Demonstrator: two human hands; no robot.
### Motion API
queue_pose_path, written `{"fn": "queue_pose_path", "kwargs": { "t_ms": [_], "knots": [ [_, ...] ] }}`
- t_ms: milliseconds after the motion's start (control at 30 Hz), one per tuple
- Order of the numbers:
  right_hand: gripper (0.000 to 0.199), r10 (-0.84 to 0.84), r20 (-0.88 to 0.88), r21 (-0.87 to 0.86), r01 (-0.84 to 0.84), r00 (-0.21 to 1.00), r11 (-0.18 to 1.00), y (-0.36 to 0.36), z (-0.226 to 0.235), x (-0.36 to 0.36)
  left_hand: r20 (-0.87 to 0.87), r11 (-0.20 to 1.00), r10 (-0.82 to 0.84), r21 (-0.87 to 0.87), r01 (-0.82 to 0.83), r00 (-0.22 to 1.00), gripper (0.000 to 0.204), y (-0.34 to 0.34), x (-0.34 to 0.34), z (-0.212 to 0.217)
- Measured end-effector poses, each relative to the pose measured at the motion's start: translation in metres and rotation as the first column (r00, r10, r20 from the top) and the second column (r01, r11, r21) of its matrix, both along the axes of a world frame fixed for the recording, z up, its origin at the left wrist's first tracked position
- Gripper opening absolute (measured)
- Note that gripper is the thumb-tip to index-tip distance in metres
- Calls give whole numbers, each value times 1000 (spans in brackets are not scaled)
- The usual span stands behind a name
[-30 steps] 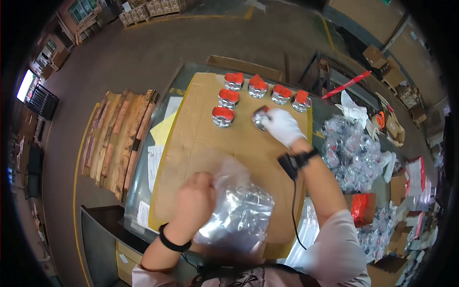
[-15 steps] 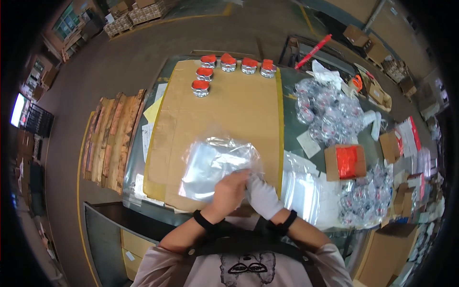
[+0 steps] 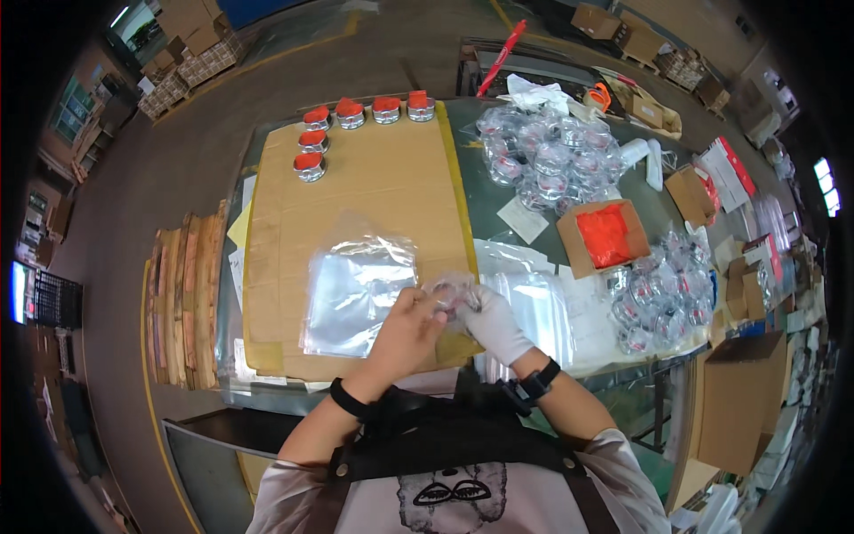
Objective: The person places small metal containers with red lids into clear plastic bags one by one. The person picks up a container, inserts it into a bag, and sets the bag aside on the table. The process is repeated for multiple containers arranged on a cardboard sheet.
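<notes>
Left hand (image 3: 407,334) and gloved right hand (image 3: 498,327) meet, fingers closed around a bagged part (image 3: 454,290). Clear bags (image 3: 360,298) lie just left, on cardboard (image 3: 378,187).

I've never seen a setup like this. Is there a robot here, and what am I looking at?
No robot: these are a person's own hands. A wide fisheye camera worn on the head looks down, so straight edges bend.

The bare left hand and white-gloved right hand hold a small item in crinkled clear plastic between them. Beside it, flat clear plastic bags lie on a brown cardboard sheet. Six round silver pieces with red tops stand toward its far edge and left side. To the right are clear-wrapped pieces in a heap and an open brown cardboard box with red contents.
</notes>
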State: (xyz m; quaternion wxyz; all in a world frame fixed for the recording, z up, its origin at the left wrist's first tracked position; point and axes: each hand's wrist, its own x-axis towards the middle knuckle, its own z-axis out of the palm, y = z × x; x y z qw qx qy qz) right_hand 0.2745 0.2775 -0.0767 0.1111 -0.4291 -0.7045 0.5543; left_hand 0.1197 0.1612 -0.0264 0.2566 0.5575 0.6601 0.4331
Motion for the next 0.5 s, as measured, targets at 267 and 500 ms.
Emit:
{"fn": "queue_pose_path", "kwargs": {
  "t_ms": [267,500],
  "knots": [
    [21,223,484,725,-531,846,439,-26,51,-2,-476,995,59,-48,-93,878,17,-11,13,-42],
    [12,486,272,754,-497,831,429,21,-5,-18,-506,977,-12,-189,-97,863,30,3,23,-33]
  ]
}}
